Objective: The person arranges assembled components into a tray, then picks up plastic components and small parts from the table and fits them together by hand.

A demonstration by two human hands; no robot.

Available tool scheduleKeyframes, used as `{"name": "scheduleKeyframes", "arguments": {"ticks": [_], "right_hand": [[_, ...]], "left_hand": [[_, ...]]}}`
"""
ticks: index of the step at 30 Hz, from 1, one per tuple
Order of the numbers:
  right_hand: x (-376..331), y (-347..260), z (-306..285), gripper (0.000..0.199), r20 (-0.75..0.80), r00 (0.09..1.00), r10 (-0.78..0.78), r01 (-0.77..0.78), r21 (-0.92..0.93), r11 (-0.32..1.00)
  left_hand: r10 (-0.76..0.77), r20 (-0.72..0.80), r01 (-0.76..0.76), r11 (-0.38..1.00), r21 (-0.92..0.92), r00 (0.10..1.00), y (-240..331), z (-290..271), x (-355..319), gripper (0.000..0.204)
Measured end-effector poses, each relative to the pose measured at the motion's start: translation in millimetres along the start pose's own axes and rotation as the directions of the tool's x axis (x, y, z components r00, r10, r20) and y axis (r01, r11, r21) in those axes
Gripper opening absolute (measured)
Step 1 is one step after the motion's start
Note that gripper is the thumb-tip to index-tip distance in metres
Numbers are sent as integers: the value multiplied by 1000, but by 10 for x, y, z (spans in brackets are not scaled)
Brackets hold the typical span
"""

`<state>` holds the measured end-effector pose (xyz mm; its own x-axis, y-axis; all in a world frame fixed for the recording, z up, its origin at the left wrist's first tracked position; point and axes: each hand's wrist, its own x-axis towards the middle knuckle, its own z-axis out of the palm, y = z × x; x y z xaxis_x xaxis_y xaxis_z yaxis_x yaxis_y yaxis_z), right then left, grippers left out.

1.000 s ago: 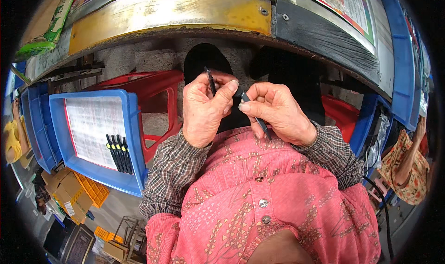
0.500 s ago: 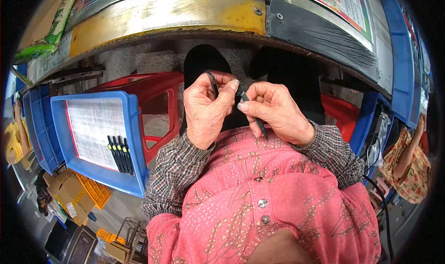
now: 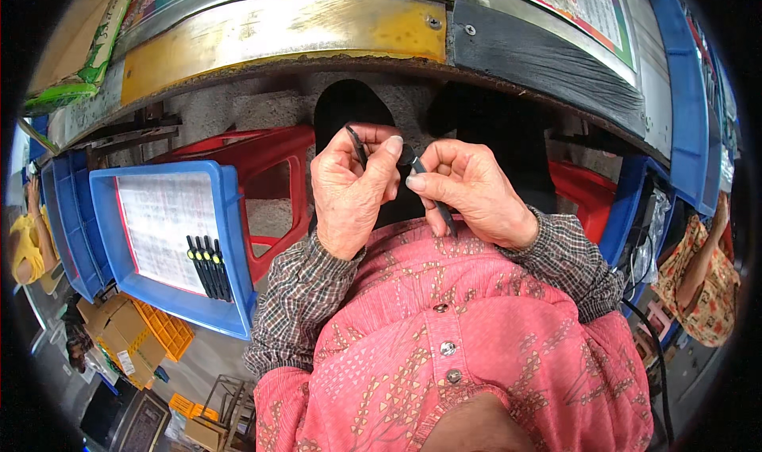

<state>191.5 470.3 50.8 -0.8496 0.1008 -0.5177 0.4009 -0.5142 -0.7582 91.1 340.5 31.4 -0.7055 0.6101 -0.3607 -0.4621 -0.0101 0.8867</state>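
Observation:
Above my lap, my two hands hold a slim black strap-like piece with a dark round part (image 3: pixel 407 155) in the middle; it resembles a wristwatch, but its kind is not certain. My left hand (image 3: pixel 351 186) is closed, thumb and fingers pinching near the round part, and one thin black end (image 3: pixel 356 145) sticks up beside the fingers. My right hand (image 3: pixel 476 186) pinches the other black length (image 3: pixel 443 212) between thumb and fingers, its tip pointing down toward the pink shirt. The fingers hide part of the piece.
A blue tray (image 3: pixel 236 230) on my left holds a printed sheet (image 3: pixel 163 214) and several slim black pieces (image 3: pixel 208 268) with yellow-green dots. A metal-edged table (image 3: pixel 286 27) stands ahead, a red stool (image 3: pixel 295 182) beneath it. Blue bins (image 3: pixel 689 95) are at right. Other people (image 3: pixel 33 242) sit at both sides.
My left hand has shifted slightly left, and the dark round part shows more between the hands. The right hand keeps its pinch almost unmoved.

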Motion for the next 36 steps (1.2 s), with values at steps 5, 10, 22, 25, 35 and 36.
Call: {"name": "scheduleKeyframes", "arguments": {"ticks": [5,10,22,25,35,36], "right_hand": [[-9,-16,8,16,-5,1000,-4,4,7,1000],[-7,0,6,16,-3,1000,-7,7,28,1000],[-4,-6,12,15,-18,1000,6,-6,5,1000],[4,4,12,15,-15,1000,3,-3,16,1000],[16,25,-15,16,-16,1000,-16,16,13,1000],[16,25,-15,16,-16,1000,-16,17,13,1000]], "left_hand": [[-24,13,25,999,-42,1000,-8,-57,-5,14],[-46,47,50,995,-85,998,-3,-63,-37,15],[-71,71,77,993,-88,995,10,-69,-29,16],[-72,66,79,989,-124,995,4,-70,-30,16],[-79,83,90,987,-135,993,10,-61,-16,15],[-74,84,85,988,-131,994,11,-61,-14,15]]}}
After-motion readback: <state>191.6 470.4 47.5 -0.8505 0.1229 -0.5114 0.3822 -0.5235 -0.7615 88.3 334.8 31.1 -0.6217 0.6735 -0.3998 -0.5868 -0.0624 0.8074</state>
